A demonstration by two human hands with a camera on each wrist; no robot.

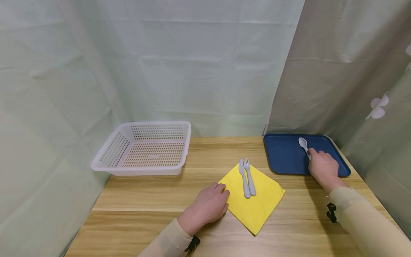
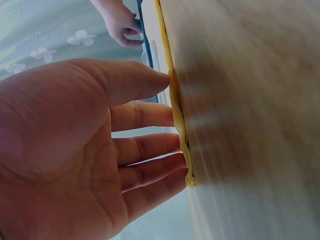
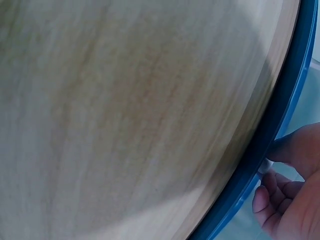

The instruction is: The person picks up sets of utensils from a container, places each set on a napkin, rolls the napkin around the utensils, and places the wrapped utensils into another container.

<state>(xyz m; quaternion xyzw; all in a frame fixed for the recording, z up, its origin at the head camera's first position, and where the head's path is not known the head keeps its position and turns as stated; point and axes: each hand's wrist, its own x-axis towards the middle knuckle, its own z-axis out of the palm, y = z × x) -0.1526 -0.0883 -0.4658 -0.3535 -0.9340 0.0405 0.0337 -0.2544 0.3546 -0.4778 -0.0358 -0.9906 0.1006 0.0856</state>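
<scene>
A yellow napkin (image 1: pixel 266 192) lies on the table, turned like a diamond. Side by side on it are a grey knife (image 1: pixel 244 178) and a grey fork (image 1: pixel 249 177). My left hand (image 1: pixel 210 203) rests at the napkin's left corner; the left wrist view shows its fingertips touching the napkin's edge, fingers relaxed and apart. Over at the blue tray (image 1: pixel 282 157), my right hand (image 1: pixel 323 166) pinches the handle of a grey spoon (image 1: pixel 303 143) between thumb and fingers. The spoon's bowl points away from me, and its handle end is hidden by the hand.
At the back left stands a white plastic basket (image 1: pixel 151 167) with slotted walls. Pale curtains (image 1: pixel 205 71) hang behind and along both sides of the wooden table (image 1: pixel 144 200). The tray sits in the far right corner, close to the curtain.
</scene>
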